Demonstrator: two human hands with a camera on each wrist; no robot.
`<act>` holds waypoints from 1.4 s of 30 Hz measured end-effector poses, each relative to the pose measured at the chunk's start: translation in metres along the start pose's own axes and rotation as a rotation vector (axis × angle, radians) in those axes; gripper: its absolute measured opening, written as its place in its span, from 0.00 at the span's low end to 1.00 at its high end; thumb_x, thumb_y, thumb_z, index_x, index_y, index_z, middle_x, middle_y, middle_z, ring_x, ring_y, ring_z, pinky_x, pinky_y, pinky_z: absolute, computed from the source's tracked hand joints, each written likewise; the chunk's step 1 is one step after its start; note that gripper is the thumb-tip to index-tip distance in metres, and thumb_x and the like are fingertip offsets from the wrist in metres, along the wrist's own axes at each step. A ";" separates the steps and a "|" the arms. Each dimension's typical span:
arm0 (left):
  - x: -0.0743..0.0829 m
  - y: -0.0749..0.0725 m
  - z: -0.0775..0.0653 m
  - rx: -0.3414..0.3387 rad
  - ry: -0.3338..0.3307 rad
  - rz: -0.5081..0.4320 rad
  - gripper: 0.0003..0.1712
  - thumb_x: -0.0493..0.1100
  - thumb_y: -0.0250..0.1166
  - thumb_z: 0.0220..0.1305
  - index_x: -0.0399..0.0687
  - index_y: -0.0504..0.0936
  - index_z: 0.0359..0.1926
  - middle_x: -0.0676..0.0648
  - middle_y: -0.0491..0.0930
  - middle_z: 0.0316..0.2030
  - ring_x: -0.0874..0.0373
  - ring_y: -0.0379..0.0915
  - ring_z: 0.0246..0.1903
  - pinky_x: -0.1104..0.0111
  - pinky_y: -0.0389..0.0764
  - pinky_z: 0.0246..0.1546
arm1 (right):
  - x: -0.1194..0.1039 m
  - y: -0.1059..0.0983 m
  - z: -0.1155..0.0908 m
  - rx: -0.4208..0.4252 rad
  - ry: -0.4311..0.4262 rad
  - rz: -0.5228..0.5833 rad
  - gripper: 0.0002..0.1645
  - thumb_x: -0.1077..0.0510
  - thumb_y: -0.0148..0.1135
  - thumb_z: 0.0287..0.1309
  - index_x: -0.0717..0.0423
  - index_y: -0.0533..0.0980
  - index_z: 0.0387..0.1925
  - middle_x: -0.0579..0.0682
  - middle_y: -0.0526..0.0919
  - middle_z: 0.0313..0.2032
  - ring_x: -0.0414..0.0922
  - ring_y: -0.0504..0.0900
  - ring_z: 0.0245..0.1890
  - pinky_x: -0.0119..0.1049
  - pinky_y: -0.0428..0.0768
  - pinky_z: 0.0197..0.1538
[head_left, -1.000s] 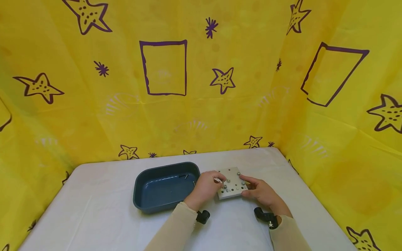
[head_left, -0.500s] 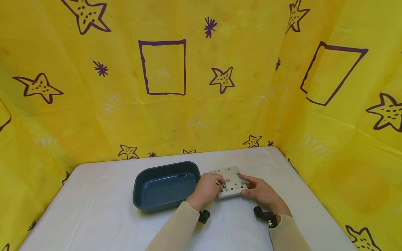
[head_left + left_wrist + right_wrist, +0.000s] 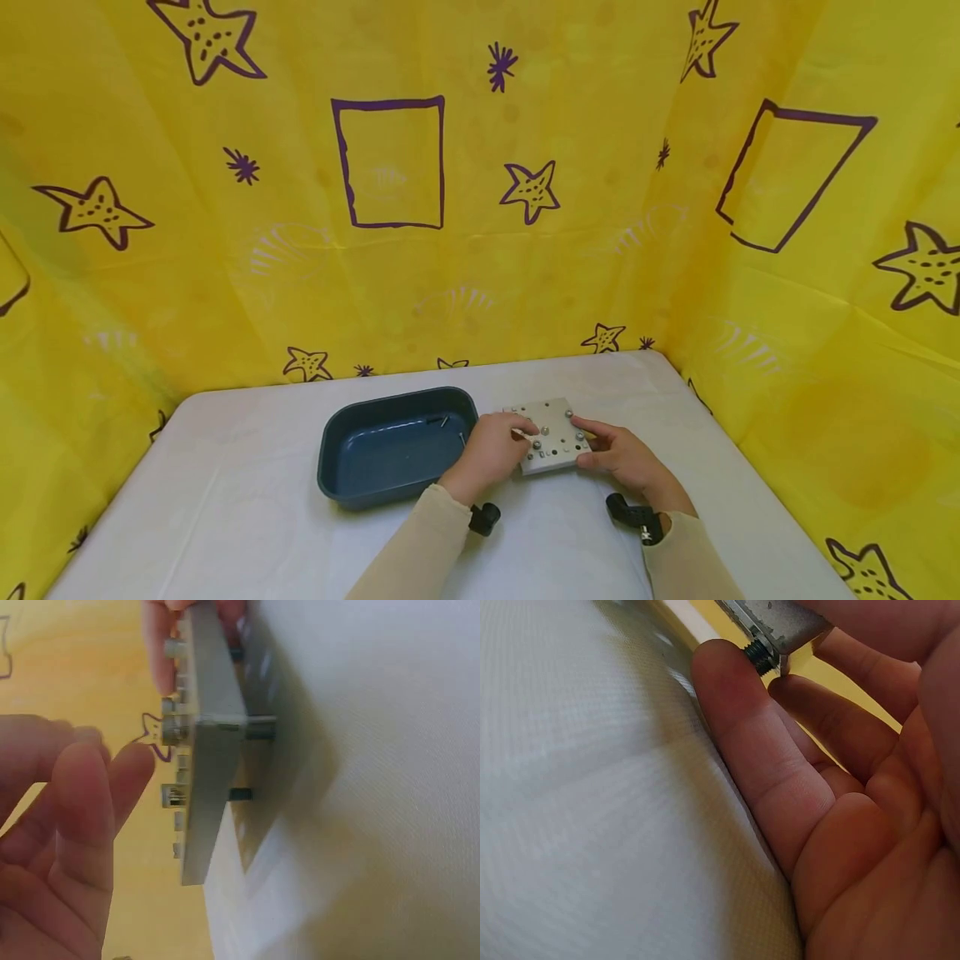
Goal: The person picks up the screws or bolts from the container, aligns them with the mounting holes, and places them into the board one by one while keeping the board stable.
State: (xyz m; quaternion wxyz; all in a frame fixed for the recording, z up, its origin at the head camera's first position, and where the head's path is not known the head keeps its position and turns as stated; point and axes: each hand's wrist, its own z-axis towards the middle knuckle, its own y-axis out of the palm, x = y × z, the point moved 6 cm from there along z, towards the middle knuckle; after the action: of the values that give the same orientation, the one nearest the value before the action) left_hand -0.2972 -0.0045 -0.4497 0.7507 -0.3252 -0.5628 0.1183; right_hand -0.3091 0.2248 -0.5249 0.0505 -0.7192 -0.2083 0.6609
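Observation:
A square metal plate (image 3: 555,417) with bolts and small holes lies under both hands, right of the tray. My right hand (image 3: 626,457) grips its right edge, index finger by the far corner bolt and thumb at the near corner. In the right wrist view, a dark threaded bolt end (image 3: 759,657) sticks out beneath the plate beside a fingertip. My left hand (image 3: 487,450) is over the plate's left side, fingers bent. In the left wrist view, its fingertips (image 3: 135,769) stand a small gap away from a bolt head (image 3: 174,730). Several threaded ends show below the plate there.
A dark blue tray (image 3: 322,467) stands left of the plate, close to the left hand. A few loose screws (image 3: 445,421) lie at its right end. White cloth (image 3: 225,500) covers the table, and yellow patterned fabric (image 3: 480,275) encloses the back and sides.
My left hand's fingers shift slightly about the bolt near the plate's left side. The right hand keeps its grip on the plate, and the tray stays put.

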 end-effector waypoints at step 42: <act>-0.083 -0.052 -0.009 -0.105 -0.124 0.366 0.13 0.36 0.75 0.53 0.42 0.89 0.42 0.46 0.84 0.41 0.47 0.77 0.45 0.50 0.76 0.53 | 0.004 -0.002 0.002 0.000 0.010 -0.013 0.45 0.51 0.79 0.46 0.40 0.73 0.68 0.50 0.80 0.55 0.47 0.80 0.48 0.43 0.73 0.55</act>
State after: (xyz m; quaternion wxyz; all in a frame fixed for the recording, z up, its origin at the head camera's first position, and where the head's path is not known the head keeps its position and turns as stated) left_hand -0.3267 -0.0923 -0.4821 0.6626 -0.4529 -0.5448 0.2431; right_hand -0.3112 0.2274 -0.5284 0.0559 -0.7211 -0.2128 0.6569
